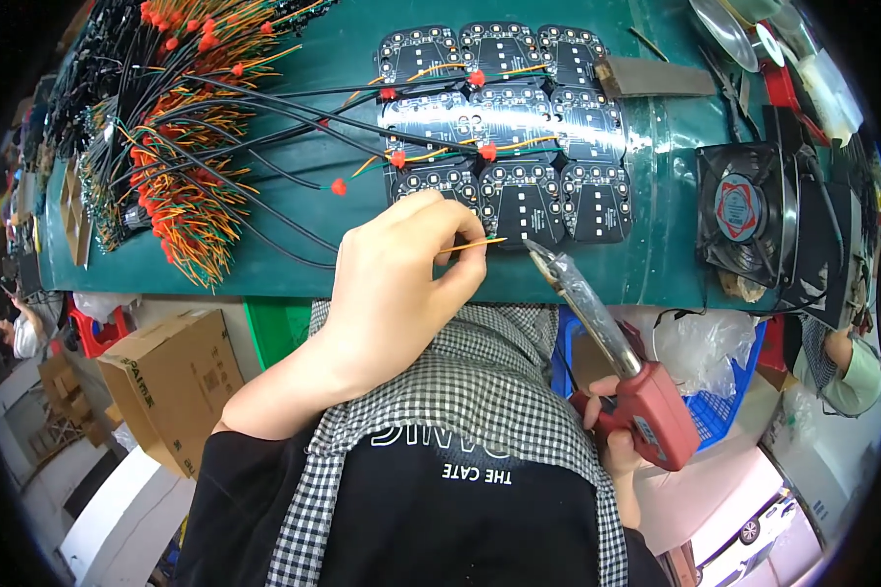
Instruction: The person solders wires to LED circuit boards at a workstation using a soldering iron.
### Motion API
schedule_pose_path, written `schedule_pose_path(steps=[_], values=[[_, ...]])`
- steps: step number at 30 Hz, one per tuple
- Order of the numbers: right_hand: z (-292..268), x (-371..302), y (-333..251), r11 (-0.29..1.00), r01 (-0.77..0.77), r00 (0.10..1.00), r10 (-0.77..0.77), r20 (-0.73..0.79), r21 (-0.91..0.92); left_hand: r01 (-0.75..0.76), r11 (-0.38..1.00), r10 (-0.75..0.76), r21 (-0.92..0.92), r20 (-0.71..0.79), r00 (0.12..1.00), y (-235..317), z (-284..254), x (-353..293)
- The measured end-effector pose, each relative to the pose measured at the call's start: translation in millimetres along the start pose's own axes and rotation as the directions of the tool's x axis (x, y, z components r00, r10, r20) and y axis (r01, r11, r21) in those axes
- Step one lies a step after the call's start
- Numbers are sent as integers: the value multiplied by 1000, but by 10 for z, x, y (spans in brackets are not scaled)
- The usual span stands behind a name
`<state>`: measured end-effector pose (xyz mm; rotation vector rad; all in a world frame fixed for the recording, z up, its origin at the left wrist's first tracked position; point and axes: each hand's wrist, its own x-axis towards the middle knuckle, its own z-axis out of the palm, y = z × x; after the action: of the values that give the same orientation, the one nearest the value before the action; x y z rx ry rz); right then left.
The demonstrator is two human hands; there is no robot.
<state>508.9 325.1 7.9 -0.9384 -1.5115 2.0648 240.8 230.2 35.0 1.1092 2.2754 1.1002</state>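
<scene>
My left hand is closed, thumb and forefinger pinching a thin orange wire. The wire's tip points right, at the lower edge of a panel of black circuit boards. In my right hand is a red soldering gun, gripped by its body. Its metal tip reaches up to just below the bottom middle board, close to the wire's end; whether they touch I cannot tell. Several black cables with red ties and orange and green ends lie across the upper two rows of boards.
A large bundle of cables covers the left of the green table. At the right stands a black fan. A flat grey bar lies against the panel. Below the table are a cardboard box and a blue basket.
</scene>
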Motion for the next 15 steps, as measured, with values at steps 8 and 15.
schedule_pose_path(steps=[8, 15], values=[[57, 65, -33, 998, -68, 997, 68, -23, 5, 42, 999, -44, 34, 63, 997, -3, -15, 36], [-4, 101, 33, 992, -34, 999, 39, 38, -118, 47, 998, -49, 45, 49, 998, -5, -8, 24]])
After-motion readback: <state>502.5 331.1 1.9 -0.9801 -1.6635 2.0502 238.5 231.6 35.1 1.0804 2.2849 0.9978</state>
